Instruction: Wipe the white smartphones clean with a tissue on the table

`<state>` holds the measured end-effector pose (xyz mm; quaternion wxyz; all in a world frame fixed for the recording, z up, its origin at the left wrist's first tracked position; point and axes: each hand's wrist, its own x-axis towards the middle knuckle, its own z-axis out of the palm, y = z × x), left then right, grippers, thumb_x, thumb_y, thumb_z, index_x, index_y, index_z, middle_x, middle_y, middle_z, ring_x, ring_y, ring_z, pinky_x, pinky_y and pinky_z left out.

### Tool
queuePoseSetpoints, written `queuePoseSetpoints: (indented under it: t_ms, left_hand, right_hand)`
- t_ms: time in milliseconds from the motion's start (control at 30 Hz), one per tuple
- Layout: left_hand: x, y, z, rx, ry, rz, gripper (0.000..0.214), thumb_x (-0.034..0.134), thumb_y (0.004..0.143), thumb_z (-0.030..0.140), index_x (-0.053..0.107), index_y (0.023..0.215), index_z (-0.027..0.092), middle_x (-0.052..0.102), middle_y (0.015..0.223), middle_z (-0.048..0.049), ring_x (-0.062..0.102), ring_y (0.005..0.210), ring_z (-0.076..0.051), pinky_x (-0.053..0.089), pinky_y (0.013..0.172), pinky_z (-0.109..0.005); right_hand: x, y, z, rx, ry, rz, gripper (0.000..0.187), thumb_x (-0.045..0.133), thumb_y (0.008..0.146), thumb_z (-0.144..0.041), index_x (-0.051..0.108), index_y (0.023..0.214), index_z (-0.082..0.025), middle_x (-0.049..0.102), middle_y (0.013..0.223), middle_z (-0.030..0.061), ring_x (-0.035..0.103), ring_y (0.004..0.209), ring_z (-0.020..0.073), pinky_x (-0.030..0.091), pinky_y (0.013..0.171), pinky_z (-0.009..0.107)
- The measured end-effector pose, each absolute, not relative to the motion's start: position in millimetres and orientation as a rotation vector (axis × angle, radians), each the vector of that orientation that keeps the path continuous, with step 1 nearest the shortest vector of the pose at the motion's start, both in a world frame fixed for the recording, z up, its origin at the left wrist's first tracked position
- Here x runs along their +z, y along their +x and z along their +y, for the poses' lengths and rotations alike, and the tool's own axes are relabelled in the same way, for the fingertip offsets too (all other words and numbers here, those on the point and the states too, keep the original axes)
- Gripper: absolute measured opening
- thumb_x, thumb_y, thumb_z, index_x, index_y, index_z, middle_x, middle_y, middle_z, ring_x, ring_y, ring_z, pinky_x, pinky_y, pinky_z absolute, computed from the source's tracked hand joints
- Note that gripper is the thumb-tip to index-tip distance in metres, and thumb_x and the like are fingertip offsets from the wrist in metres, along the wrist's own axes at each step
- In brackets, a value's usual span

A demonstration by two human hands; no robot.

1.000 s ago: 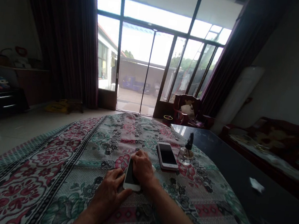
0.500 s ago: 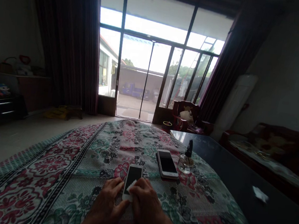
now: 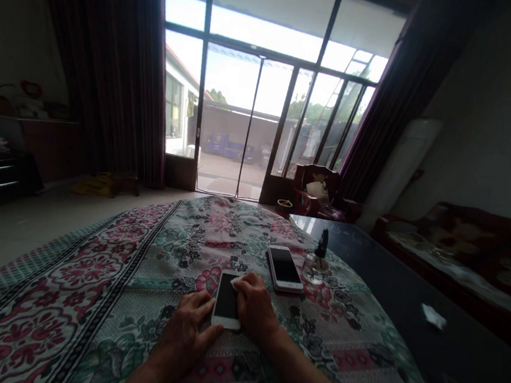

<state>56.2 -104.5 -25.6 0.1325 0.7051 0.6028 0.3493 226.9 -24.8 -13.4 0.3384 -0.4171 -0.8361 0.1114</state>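
A white phone (image 3: 227, 299) with a dark screen lies flat on a flowered cloth (image 3: 100, 297) spread over a table. My left hand (image 3: 187, 328) rests against the phone's left edge and bottom corner, fingers curled on it. My right hand (image 3: 255, 305) presses a small white wipe (image 3: 235, 284) onto the phone's upper right part, fingers bent over it. A second white phone (image 3: 284, 267) lies apart, further back and to the right.
A small glass bottle with a dark top (image 3: 316, 261) stands beside the second phone. The bare dark tabletop (image 3: 408, 307) runs along the right, with a white scrap (image 3: 430, 315) on it. A sofa (image 3: 470, 253) sits at right, glass doors (image 3: 248, 129) ahead.
My right hand with the wipe slid down the phone's screen toward me, then back up to its upper part. My left hand stayed on the phone's left edge.
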Motion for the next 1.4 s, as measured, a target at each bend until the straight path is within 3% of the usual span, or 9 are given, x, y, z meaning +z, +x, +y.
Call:
queuePoseSetpoints:
  t_ms: [300,800,1200,1400]
  left_hand:
    - [-31.5,53.2,-103.1,1.039,2.082,1.736,0.036,0.066,0.078,0.039,0.070,0.111,0.025,0.064,0.119,-0.0073,0.054,0.115,-0.028,0.044,0.102,-0.043]
    - [-29.6,52.2,-102.5,0.959,2.120,1.765,0.037,0.063,0.082,0.041,0.069,0.115,0.025,0.063,0.120,-0.0076,0.053,0.116,-0.029,0.044,0.102,-0.044]
    - [-34.9,51.9,-103.6,1.042,2.152,1.764,0.037,0.066,0.080,0.040,0.068,0.114,0.024,0.063,0.118,-0.0062,0.054,0.114,-0.027,0.046,0.101,-0.042]
    - [-34.9,51.5,-102.5,1.014,2.144,1.788,0.038,0.067,0.079,0.041,0.069,0.114,0.024,0.064,0.118,-0.0066,0.054,0.114,-0.027,0.047,0.100,-0.041]
  right_hand:
    - [-19.0,245.3,-85.1,0.322,-0.911,-2.313,0.025,0.048,0.083,-0.005,0.065,0.094,-0.020,0.056,0.095,0.0054,0.052,0.093,0.0185,0.045,0.084,0.030]
    - [-6.6,206.4,5.3,0.167,-1.278,-2.222,0.022,0.050,0.085,-0.009,0.070,0.088,-0.019,0.060,0.096,0.0072,0.053,0.097,0.0197,0.043,0.087,0.029]
    - [-8.0,239.8,-83.1,0.276,-0.873,-2.461,0.028,0.051,0.079,-0.009,0.065,0.101,-0.020,0.058,0.099,0.0064,0.049,0.094,0.0204,0.044,0.086,0.033]
    - [-6.4,243.2,-74.9,0.303,-0.871,-2.469,0.032,0.052,0.076,-0.008,0.067,0.101,-0.023,0.061,0.101,0.0035,0.050,0.097,0.0192,0.040,0.092,0.033]
